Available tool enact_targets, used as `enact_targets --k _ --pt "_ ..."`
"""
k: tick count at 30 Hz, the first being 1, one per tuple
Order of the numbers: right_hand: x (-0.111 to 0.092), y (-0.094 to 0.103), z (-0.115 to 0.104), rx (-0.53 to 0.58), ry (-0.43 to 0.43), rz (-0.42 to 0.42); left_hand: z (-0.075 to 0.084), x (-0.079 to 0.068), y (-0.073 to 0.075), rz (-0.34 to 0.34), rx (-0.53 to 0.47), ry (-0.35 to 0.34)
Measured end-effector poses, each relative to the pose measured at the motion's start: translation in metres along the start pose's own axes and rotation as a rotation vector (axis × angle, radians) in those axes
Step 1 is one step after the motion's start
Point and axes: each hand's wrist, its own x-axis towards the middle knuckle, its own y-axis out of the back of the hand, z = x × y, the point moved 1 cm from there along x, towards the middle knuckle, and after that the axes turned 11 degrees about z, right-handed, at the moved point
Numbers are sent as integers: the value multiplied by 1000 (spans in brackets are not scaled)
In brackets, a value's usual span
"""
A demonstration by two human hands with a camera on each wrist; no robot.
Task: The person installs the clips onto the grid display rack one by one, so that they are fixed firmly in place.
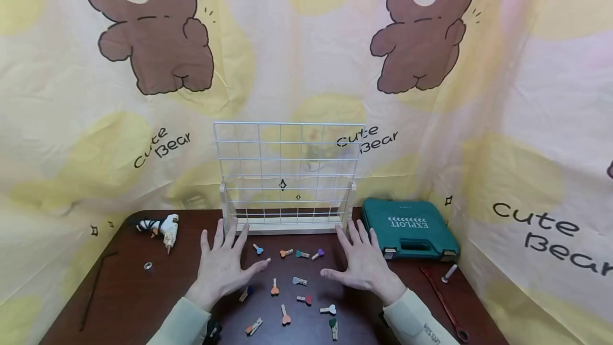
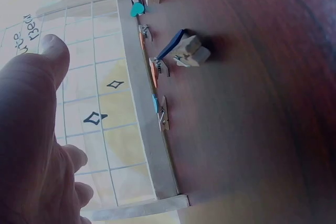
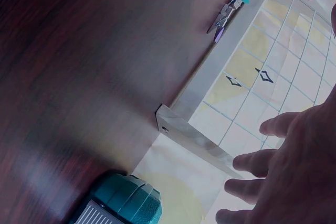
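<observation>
My left hand (image 1: 222, 265) is spread with straight fingers over the left side of the table, holding nothing. Its thumb points toward the scattered mini clothespins, and a dark blue heart clothespin (image 1: 246, 294) lies just below it. My right hand (image 1: 361, 265) mirrors it on the right, fingers spread and palm down, also holding nothing. Between the hands lie several small wooden clothespins with coloured hearts, among them a red one (image 1: 305, 300), a purple one (image 1: 318, 254) and a white one (image 1: 328, 309). Behind them stands a white wire grid (image 1: 287, 175) in a pale wooden base (image 1: 287, 226).
A green tool case (image 1: 412, 228) stands at the back right, with a red wrench (image 1: 442, 302) and a bolt (image 1: 449, 273) before it. At the left are a white glue gun (image 1: 170, 228), a metal nut (image 1: 148, 266) and a thin dark rod (image 1: 93, 292). Bear-printed cloth (image 1: 297, 68) hangs behind.
</observation>
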Motion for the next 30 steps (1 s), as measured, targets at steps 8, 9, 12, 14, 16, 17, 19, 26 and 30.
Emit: enact_targets --k 8,9,12,14,16,17,19,26,30 --pt "-1 4 -2 -17 -7 0 -1 -4 -1 -3 1 6" --pt "-1 4 -3 -15 -6 -1 -2 -5 -1 -4 3 8" --pt "-1 7 -4 -12 -7 1 -2 -7 0 0 2 9" --pt "-1 9 -5 -3 -12 10 -3 -7 1 5 -1 9" --pt "0 11 -7 15 -12 26 -3 -6 2 20 -24 10" --pt "2 12 -8 25 -6 39 -4 -5 3 36 -45 15" --pt "6 15 -12 48 14 65 -7 -1 7 89 -116 41" --pt "26 24 -41 293 141 57 -27 19 20 447 -407 230" --pt "36 17 -60 414 241 -80 -37 30 13 538 -458 356"
